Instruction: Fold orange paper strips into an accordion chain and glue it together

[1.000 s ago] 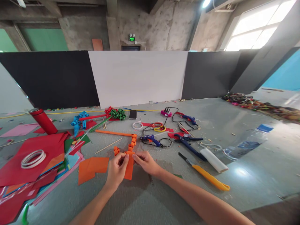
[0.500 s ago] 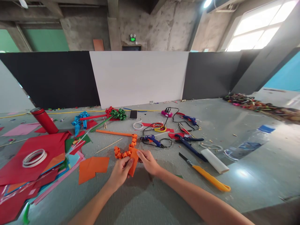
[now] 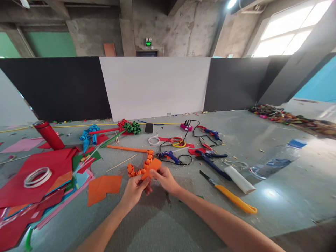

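Observation:
Between my two hands is a small orange piece of paper (image 3: 152, 168), tilted up to the right. My left hand (image 3: 135, 190) pinches its lower left end between thumb and fingers. On the other side, my right hand (image 3: 166, 179) grips its right part. Just behind the hands lies an orange curled paper chain (image 3: 148, 159), joined to a thin orange paper-covered stick (image 3: 128, 148); the hands partly cover the chain. An orange sheet with a cut-out corner (image 3: 103, 189) lies left of my left hand. A blue glue gun (image 3: 169, 155) rests beyond my right hand.
A yellow-handled knife (image 3: 233, 197), a white roll (image 3: 240, 180), dark blue pliers (image 3: 214, 164) and a plastic bottle (image 3: 278, 161) lie at right. Coloured paper sheets (image 3: 52, 164) and a red flask (image 3: 49, 134) are at left. A phone (image 3: 148, 128) lies farther back.
The orange paper has turned from nearly upright to slanting up to the right. Both hands have shifted their grip on it. The things on the floor stay where they were.

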`<state>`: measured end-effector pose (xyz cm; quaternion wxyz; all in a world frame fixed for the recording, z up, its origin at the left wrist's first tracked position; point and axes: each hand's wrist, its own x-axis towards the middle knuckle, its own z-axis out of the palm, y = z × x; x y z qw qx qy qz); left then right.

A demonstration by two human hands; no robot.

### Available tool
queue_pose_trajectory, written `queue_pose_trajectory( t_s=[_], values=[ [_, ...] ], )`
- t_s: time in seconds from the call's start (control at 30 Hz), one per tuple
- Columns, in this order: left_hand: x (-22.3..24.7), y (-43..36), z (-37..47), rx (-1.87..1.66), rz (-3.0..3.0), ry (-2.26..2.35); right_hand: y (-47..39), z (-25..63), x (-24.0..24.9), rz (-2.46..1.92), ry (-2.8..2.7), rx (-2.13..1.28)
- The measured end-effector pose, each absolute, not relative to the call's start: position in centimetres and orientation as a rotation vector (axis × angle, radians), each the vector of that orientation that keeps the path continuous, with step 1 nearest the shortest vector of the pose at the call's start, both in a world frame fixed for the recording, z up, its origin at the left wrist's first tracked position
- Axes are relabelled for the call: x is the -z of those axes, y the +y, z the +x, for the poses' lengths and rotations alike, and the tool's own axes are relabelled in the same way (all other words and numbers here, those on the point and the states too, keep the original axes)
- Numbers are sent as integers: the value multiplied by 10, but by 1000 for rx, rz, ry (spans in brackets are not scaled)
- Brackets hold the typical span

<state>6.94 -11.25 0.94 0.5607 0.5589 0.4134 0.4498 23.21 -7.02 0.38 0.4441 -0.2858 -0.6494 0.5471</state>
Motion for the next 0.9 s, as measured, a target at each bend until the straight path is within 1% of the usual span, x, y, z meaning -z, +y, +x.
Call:
queue_pose_trajectory(
  t_s=[0.07, 0.13, 0.3, 0.4, 0.6, 0.77, 0.9],
  values=[
    [-9, -113, 68, -1027, 1348, 979, -75, 230, -6, -591, -1716, -1526],
    [-9, -111, 66, -995, 1380, 974, -77, 229, -8, -562, -1714, -1574],
    [-7, -105, 63, -974, 1419, 945, -63, 235, -7, -795, -1538, -1287],
    [-5, -104, 62, -965, 1400, 960, -53, 238, -4, -894, -1524, -1177],
    [-6, -105, 63, -1053, 1274, 931, -50, 237, 0, -886, -1570, -1204],
    [-6, -101, 57, -1157, 1235, 1011, -53, 244, -6, -901, -1717, -1004],
    [-8, -98, 50, -1274, 1287, 1106, -57, 245, -15, -863, -1784, -978]
  ],
)
